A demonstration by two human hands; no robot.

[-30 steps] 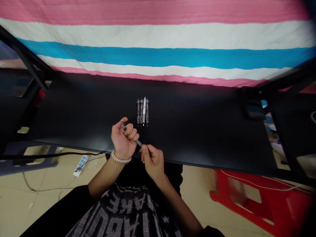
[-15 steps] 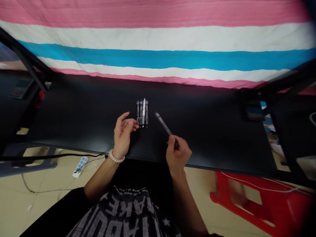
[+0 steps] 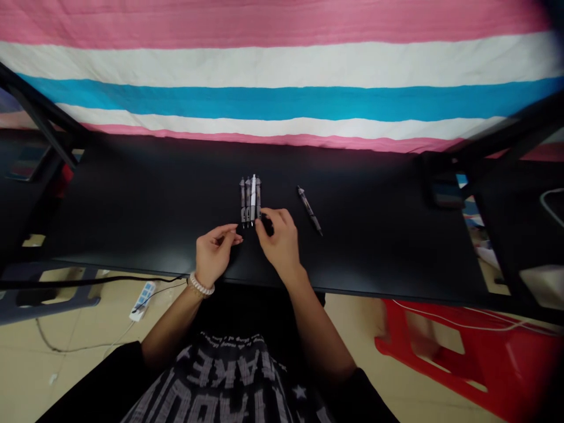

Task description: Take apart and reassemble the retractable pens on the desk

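Note:
Several pens lie side by side in a row on the black table [image 3: 374, 235], pointing away from me. One is a white pen [image 3: 253, 197]; the others are grey and clear. My right hand [image 3: 279, 238] has its thumb and forefinger on the lower end of the rightmost grey pen [image 3: 258, 191], and its grip partly hides that end. A separate grey pen [image 3: 309, 210] lies at a slant to the right, untouched. My left hand [image 3: 215, 249] is just below and left of the row, fingers loosely bent and apart from the thumb, holding nothing.
A striped pink, white and blue cloth [image 3: 282, 103] hangs behind the table. Dark metal frame bars [image 3: 44, 123] stand at both sides. Under the table are a red plastic stool [image 3: 480, 364] at right and a white power strip [image 3: 143, 299] with cables at left.
My right hand has let go of the slanted pen, leaving it on the table at the right, and has moved left to the row. My left hand has drawn slightly back from the row.

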